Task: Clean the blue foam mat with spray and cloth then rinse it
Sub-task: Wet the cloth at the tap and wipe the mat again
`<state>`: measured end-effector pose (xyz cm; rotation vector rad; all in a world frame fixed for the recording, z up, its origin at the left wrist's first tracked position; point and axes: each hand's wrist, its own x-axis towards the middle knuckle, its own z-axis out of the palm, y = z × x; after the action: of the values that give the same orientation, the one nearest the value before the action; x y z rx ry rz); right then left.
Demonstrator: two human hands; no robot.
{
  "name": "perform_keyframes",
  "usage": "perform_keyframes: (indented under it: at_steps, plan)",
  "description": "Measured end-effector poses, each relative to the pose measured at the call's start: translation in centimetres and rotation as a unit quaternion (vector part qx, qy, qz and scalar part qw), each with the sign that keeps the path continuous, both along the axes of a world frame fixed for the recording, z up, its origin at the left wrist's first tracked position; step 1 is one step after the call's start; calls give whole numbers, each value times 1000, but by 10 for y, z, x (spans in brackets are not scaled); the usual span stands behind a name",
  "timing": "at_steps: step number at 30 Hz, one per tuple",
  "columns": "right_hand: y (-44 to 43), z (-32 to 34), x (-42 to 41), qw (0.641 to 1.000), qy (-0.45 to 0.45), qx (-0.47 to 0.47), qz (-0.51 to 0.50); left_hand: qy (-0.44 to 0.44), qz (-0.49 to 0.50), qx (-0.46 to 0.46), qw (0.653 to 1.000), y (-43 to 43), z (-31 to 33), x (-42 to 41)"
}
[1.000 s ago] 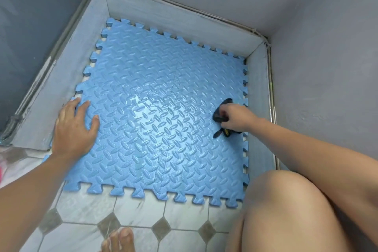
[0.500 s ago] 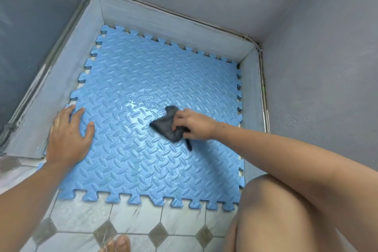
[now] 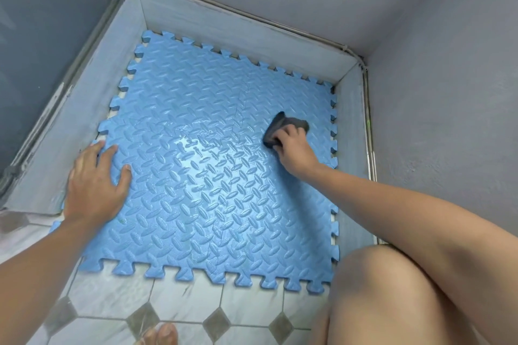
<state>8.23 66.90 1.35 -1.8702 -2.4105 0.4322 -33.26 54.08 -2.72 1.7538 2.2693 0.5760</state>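
Note:
The blue foam mat [image 3: 218,193] with a raised tread pattern and jigsaw edges lies flat on the floor in a corner. A wet, shiny patch sits near its middle. My right hand [image 3: 295,148] grips a dark grey cloth [image 3: 280,127] and presses it on the mat near the right edge. My left hand [image 3: 95,185] lies flat with spread fingers on the mat's left edge. No spray bottle is in view.
Grey walls [image 3: 434,92] close the corner at the back and right, with a low grey skirting [image 3: 232,28] along the mat. White floor tiles with grey diamonds [image 3: 179,305] lie in front. My bare knee [image 3: 392,294] and toes [image 3: 162,335] are at the bottom.
My right hand swept the cloth from the right edge to the mat's middle, then back to the right edge, a little farther up. My left hand stayed pressed on the left edge.

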Motion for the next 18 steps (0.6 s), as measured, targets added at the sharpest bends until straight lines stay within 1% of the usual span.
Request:
perform_keyframes:
  at_steps: [1,3,6,9,10,11,12,14,16,18]
  plan:
    - [-5,2,-20,997,14,-2,70,0,1,-2,1000,0,-1,-1]
    - [-14,8,-59,978,32,-21,203,0,-1,0,1000,0,-2,-1]
    - [-29,13,-104,926,40,-30,375,2,-4,3,1000,0,-2,-2]
    - [-57,8,-122,862,41,-45,503,4,-2,-7,1000,0,-3,-1]
    - [-66,5,-123,844,39,-46,534,5,-2,-8,1000,-1,-3,-1]
    - [-71,4,-123,833,39,-46,549,6,-2,-8,1000,-1,-3,-1]
    - [-69,4,-122,834,39,-46,549,6,-3,-7,1000,-1,-3,-1]
    - [-52,6,-115,861,36,-40,507,9,-4,-9,1000,-1,-2,-2]
    - [-27,5,-99,905,36,-19,424,10,-4,-6,1000,-2,-2,-3]
    - [-2,2,-75,958,47,-6,284,6,-7,1,1000,-1,-2,-2]
